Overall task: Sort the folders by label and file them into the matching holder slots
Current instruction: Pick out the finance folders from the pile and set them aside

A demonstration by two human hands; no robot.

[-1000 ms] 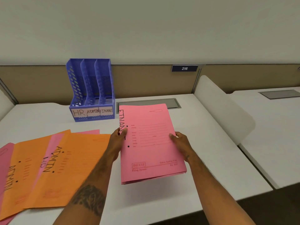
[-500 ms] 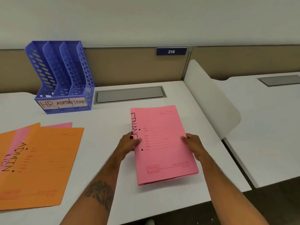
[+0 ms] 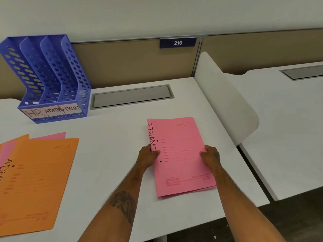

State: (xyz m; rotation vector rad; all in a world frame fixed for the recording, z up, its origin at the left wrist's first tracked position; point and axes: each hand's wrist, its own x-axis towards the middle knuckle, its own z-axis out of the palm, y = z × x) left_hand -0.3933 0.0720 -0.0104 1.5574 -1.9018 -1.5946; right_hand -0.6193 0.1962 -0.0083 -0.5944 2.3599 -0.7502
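1. Pink folder, marked FINANCE down its spine edge, sits at the right part of the desk, low over it or lying on it; I cannot tell which, though its near corner looks slightly raised.
2. The left hand pinches the spine edge with the thumb on top. The right hand pinches the opposite long edge the same way.
3. Judged by this, the step in hand is sorting: one labelled folder is picked out and not yet filed.
4. The blue holder stands well apart at the back left. Its rightmost compartment, the FINANCE slot, is the match.
5. The next move calls for carrying the folder left and back, turning it upright, and lowering one edge between the slot's walls.
6. The path over the bare desk looks open. The orange folders lie near the left front, off that line.
7. The white divider rises just beside the folder's right edge, so there is little room to swing rightward. The grey cover plate lies flush and should not catch.
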